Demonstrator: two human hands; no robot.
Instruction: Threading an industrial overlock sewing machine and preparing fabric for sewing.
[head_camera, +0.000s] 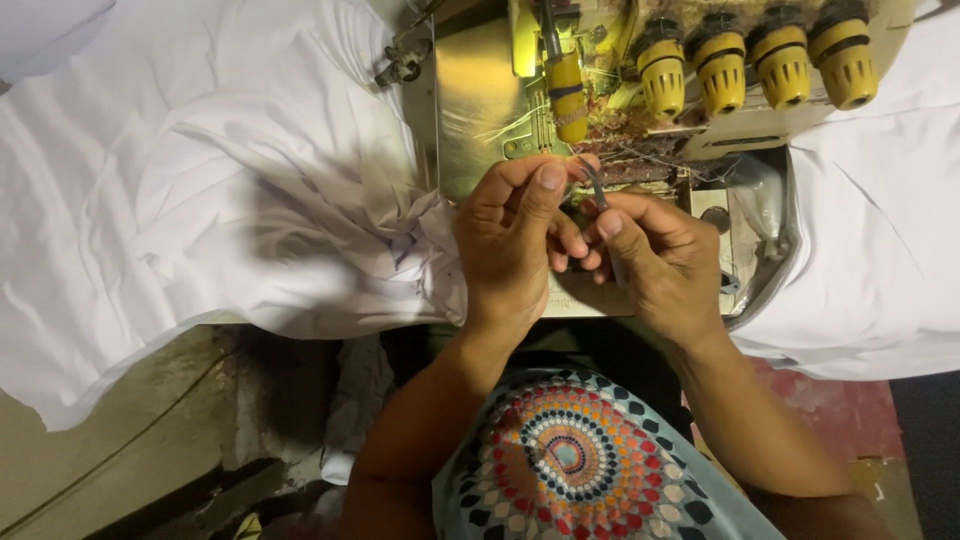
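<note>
Head view: left hand (512, 235) pinched shut, apparently on fine thread, meets right hand (655, 255) gripping slim grey metal tweezers (597, 187) just before the cream overlock sewing machine (480, 90) with 4 yellow tension knobs (750, 62), white cotton fabric (200, 180) spread aside for access.

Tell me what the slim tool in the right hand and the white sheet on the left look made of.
Slim grey tweezers-like tool: seemingly metal, with a dull sheen, pinched in the right hand.
White sheet: soft woven cloth, matte, creased and folded.
</note>
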